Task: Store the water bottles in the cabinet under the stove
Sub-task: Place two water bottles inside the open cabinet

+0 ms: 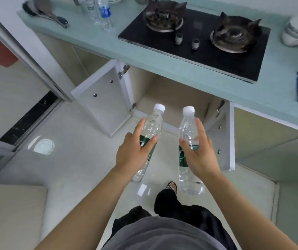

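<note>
While the white cabinet doors [106, 98] under the black glass stove [197, 46] stand open, two clear green-labelled plastic water bottles are held above the floor. The left bottle [150, 130] is gripped by the closed left hand [133, 154]. The right bottle [187, 130] is clasped by the right hand [199, 156].

Clear glossy plastic bottles [187, 127], glossy black glass stove [207, 56], shiny floor tiles [76, 159]

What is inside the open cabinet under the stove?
The cabinet shows only a bare beige floor and back wall; no bottles stand there. Its upper part is covered by the countertop, so that part cannot be seen.
</note>
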The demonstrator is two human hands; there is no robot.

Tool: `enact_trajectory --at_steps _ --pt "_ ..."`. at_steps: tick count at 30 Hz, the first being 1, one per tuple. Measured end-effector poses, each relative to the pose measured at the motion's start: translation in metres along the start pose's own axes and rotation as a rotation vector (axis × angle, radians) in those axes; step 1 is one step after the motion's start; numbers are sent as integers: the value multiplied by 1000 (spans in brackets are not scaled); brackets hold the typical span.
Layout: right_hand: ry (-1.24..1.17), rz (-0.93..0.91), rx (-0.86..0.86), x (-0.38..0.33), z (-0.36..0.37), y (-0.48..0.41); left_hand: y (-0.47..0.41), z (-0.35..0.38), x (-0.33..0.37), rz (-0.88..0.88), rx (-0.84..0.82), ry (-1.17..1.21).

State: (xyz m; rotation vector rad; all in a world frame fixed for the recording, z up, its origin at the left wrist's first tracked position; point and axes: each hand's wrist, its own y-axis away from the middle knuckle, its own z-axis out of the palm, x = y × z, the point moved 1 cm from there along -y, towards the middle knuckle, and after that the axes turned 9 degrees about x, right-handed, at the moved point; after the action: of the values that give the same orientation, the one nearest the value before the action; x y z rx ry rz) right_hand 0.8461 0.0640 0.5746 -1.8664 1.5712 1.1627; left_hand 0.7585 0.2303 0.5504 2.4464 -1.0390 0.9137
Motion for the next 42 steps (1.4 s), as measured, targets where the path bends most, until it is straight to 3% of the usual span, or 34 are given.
enact_trajectory --at_steps 12,25,32,42 --pt "78 -74 -105 -72 58 -142 -157 -22 -13 -56 115 -4" --pt "137 169 0 -106 186 -234 -348 -26 -94 57 -227 -107" --pt "178 188 -104 -29 242 -301 -394 53 -138 -14 -268 -146" --pt "257 71 -40 169 349 -434 -479 275 -257 69 -277 -82"
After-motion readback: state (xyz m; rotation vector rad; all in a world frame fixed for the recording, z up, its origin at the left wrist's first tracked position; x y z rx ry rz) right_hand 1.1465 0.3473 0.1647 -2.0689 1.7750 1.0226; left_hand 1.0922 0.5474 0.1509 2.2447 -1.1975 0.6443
